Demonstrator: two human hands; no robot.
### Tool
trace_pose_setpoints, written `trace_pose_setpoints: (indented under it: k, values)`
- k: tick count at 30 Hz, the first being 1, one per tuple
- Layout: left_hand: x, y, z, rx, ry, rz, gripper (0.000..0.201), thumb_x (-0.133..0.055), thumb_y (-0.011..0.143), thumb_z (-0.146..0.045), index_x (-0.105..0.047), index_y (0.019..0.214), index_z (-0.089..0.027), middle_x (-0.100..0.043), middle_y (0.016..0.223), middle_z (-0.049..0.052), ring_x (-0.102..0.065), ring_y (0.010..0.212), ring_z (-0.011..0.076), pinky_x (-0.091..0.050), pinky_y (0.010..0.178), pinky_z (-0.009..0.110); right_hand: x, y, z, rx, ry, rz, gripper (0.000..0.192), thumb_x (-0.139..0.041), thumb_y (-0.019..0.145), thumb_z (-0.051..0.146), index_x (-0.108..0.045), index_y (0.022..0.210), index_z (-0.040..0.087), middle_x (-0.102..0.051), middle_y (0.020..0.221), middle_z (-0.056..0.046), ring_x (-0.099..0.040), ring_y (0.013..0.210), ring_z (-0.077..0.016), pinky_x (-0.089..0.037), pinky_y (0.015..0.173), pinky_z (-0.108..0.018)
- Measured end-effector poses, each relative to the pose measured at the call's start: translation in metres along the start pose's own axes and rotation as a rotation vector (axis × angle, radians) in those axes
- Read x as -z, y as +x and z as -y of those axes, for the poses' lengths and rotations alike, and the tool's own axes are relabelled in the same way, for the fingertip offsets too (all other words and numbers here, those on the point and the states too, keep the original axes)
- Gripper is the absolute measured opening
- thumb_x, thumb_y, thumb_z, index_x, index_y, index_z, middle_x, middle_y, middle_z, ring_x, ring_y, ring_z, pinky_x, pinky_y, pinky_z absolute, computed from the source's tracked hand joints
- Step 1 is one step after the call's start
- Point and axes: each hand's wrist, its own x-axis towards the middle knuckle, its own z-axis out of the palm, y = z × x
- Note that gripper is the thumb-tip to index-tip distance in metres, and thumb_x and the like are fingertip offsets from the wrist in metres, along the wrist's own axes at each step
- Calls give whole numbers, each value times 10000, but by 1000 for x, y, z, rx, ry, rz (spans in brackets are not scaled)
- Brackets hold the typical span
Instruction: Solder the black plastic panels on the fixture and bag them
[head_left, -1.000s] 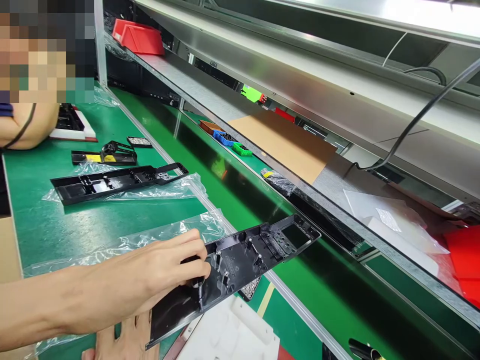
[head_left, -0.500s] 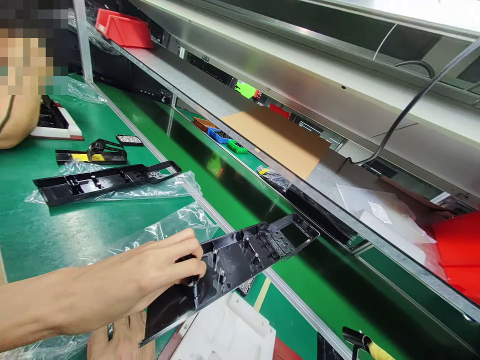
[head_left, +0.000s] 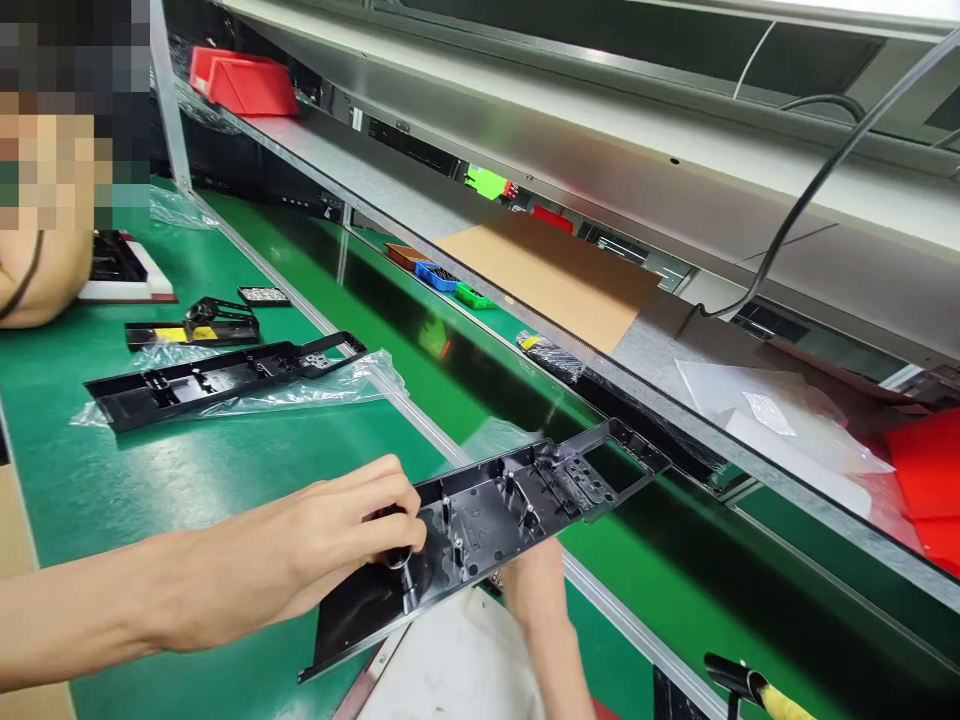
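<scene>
The long black moulded plastic frame [head_left: 487, 515] is held above the near edge of the green tabletop [head_left: 187, 480], tilted, its far end reaching over the metal rail [head_left: 420, 425] toward the glossy green conveyor belt [head_left: 600, 520]; open room lies to its left on the bare tabletop, while a low steel shelf [head_left: 465, 240] closes in above the belt on the right; the left hand [head_left: 337, 545] comes in from the lower left, forearm level, its fingers [head_left: 390, 490] curled and pinching a small dark part against the frame's near half; the right hand [head_left: 536, 590] is under the frame, mostly hidden, so whether its fingers are spread or closed I cannot tell; a white foam-like block [head_left: 457, 665] lies just below the frame; farther left, well apart, a second black plastic frame [head_left: 225, 375] rests on a clear plastic bag [head_left: 352, 385]; a brown cardboard sheet [head_left: 555, 275] and a red plastic bin [head_left: 247, 85] sit on the shelf; another person's forearm [head_left: 37, 290] rests at the far left; no writing can be read anywhere.
</scene>
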Motion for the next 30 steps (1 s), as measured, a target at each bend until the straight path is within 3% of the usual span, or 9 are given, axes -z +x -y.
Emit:
trace_pose_setpoints:
  k: [3,5,8,11,16,18,23,26,30]
  values:
    - [0,7,5,23,-47,31,383,-334,1064,-80,-656,1168,-258,-626,1086,90,-582,959,191,-519,743,238,25,4,-69,-174,-65,-43,348,-465,1016,332,-756,983,145,-739,906,-151,-722,926,-259,-601,861,-401]
    - [-8,12,10,33,-55,41,391,-329,1068,-95,-668,1153,-269,-630,1085,87,-586,963,191,-523,750,240,34,3,-107,-271,-110,-70,420,-367,1026,341,-735,1006,139,-742,986,-173,-720,962,-273,-591,889,-424]
    - [-30,20,20,52,-88,28,400,-329,1057,-116,-689,1124,-275,-644,1095,82,-592,972,192,-541,777,248,37,-4,-149,-358,-159,-49,469,-301,1078,360,-717,991,163,-742,1042,-134,-714,997,-223,-572,962,-397]
    - [-60,34,39,62,-147,-50,422,-312,1048,-144,-701,1134,-285,-656,1089,66,-596,969,187,-563,825,249,37,-12,-183,-427,-213,1,364,-462,1088,409,-711,1033,149,-741,1045,-77,-712,1015,-193,-580,978,-412]
    - [-118,86,84,14,-198,3,369,-314,1094,-285,-670,1190,-285,-645,1079,51,-580,948,176,-558,827,238,35,-27,-227,-526,-303,60,328,-701,982,362,-716,1254,180,-685,1411,-112,-575,1418,-280,-449,1220,-560]
    - [-142,117,94,10,-206,10,374,-309,1095,-284,-680,1131,-256,-639,1038,62,-564,918,189,-534,796,257,29,-30,-230,-570,-323,60,343,-676,983,310,-722,1305,200,-630,1524,-118,-525,1491,-293,-409,1262,-542]
    - [-210,211,97,82,-115,82,327,-395,1030,-173,-706,1128,-197,-640,1054,89,-569,1039,242,-514,946,383,22,-40,-207,-658,-358,-31,465,-476,1038,294,-668,1449,189,-518,1646,-121,-469,1554,-313,-385,1298,-474]
    - [-255,264,86,107,-102,120,233,-485,1007,-129,-699,1096,-146,-638,1042,98,-585,1053,251,-536,922,400,34,-60,-187,-739,-382,-116,512,-357,1063,332,-722,1362,132,-567,1578,-201,-553,1478,-352,-497,1203,-508]
    - [-292,296,55,178,-49,182,184,-688,1013,-296,-664,1082,-127,-651,1086,76,-644,1024,209,-595,880,364,49,-93,-145,-654,-311,-192,478,-371,1070,419,-780,1231,234,-612,1529,-145,-595,1425,-324,-543,1168,-492]
